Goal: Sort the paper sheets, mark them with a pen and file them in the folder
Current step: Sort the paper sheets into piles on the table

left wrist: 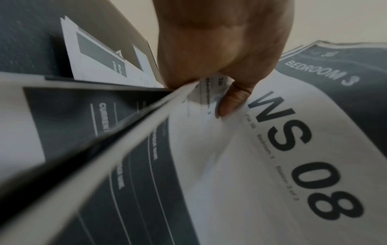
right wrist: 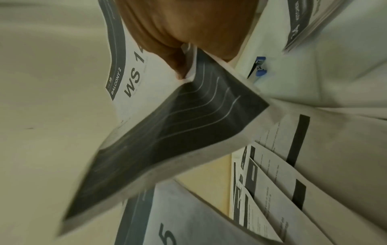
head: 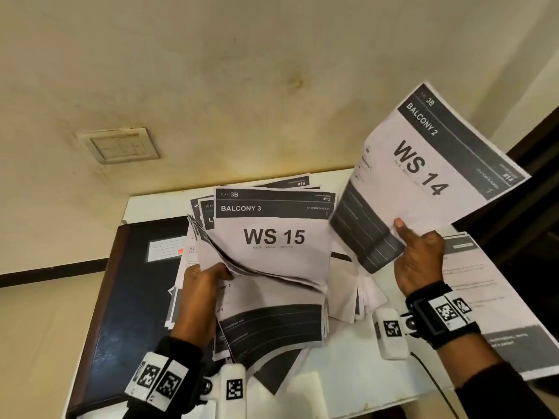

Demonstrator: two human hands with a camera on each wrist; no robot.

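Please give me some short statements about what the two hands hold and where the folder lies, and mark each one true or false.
1. The right hand holds the WS 14 sheet lifted above the table. True.
2. The left hand holds nothing. False: it grips a stack of sheets with WS 15 on top.
3. The dark folder lies closed on the table, on the person's left. True.
4. The top sheet of the stack reads BALCONY 2. False: it reads BALCONY 3.
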